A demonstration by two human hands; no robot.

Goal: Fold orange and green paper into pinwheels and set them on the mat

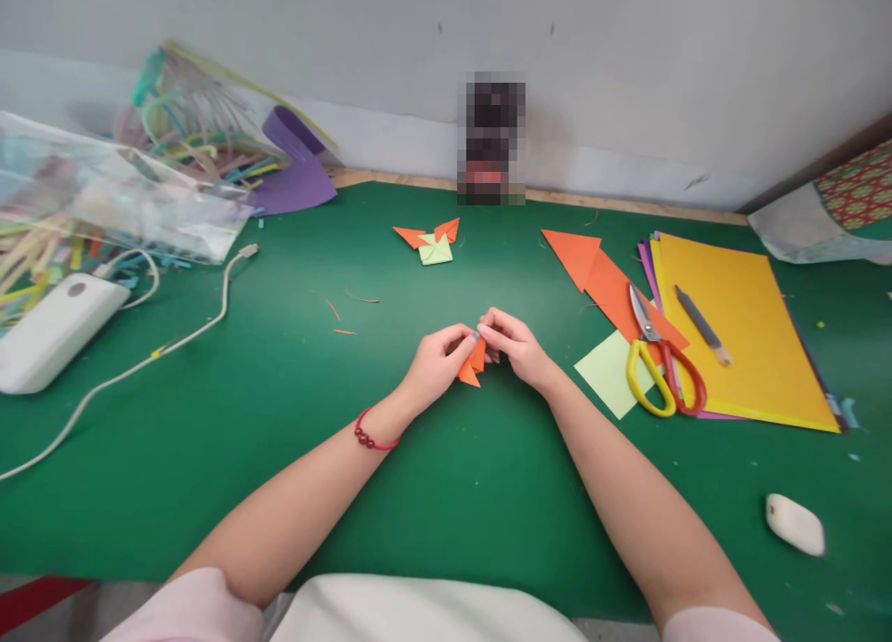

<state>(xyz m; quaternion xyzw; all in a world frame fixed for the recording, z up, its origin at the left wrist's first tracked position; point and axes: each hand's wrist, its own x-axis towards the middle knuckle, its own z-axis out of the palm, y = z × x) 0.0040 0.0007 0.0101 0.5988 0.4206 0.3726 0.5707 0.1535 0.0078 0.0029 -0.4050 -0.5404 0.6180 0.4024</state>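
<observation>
Both of my hands meet over the middle of the green table, pinching a small piece of folded orange paper (473, 367). My left hand (440, 363) grips its left side between thumb and fingers. My right hand (514, 345) closes on its upper right side, so part of the paper is hidden by fingers. Farther back lies a folded paper figure (436, 249) with a pale green body and two orange points. To the right are orange paper pieces (609, 294), a pale green square (611, 374) and scissors (651, 331) with one yellow and one red handle.
Yellow sheets (753, 335) lie stacked at right, a dark pen-like tool (701, 322) on top. A white case (795, 524) sits at the lower right. On the left are a power bank (59, 331), its white cable (104, 382), a clear plastic bag (125, 187) and purple sheet (296, 173).
</observation>
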